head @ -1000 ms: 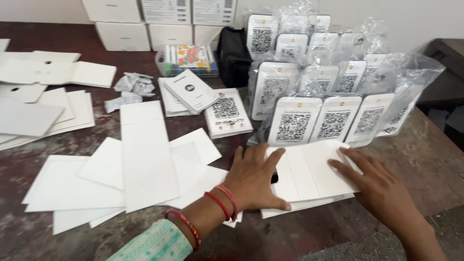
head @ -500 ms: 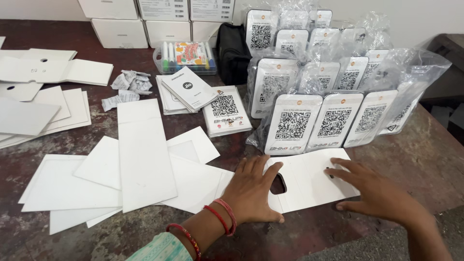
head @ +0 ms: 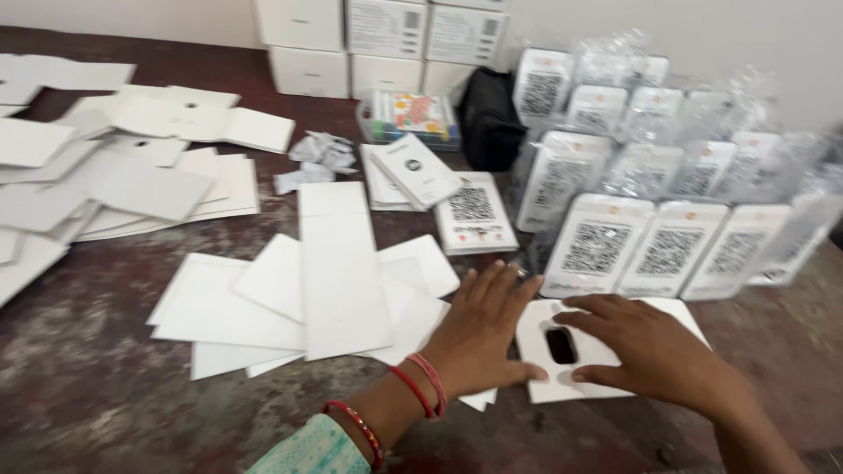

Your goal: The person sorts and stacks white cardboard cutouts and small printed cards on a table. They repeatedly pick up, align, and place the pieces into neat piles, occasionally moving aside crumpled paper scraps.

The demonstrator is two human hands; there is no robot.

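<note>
On the worn, dark table (head: pixel 105 395), both hands are pressing flat on a white cardboard sheet (head: pixel 606 386) that has a dark rounded cutout (head: pixel 560 345) in it. The left hand (head: pixel 483 329) is lying open, palm down, with its fingers spread and pointing away from the person; its thumb is reaching along the near left edge of the sheet, just beside the cutout. Red bangles (head: pixel 421 386) are circling its wrist, above a pale green patterned sleeve (head: pixel 312 449). The right hand (head: pixel 650 351) is also lying open and flat, covering the right part of the sheet, its fingers pointing left toward the cutout, its forefinger and thumb sitting above and below the hole. Neither hand is gripping anything; the sheet is lying between them and under them.

Left of the left hand, a loose spread of blank white cards (head: pixel 290 298) is overlapping, with one long white strip (head: pixel 338 254) lying across the top. Just beyond the fingertips of both hands, rows of white code-printed stands in clear plastic bags (head: pixel 667 246) are leaning upright. A flat code card (head: pixel 474 211) is lying beyond the left hand, with a small white booklet (head: pixel 413 167) further off. Far left, more white card pieces (head: pixel 132 175) are piling up. At the far edge, white boxes (head: pixel 386 44), a colourful packet (head: pixel 413 114) and a black pouch (head: pixel 487 118) are standing.
</note>
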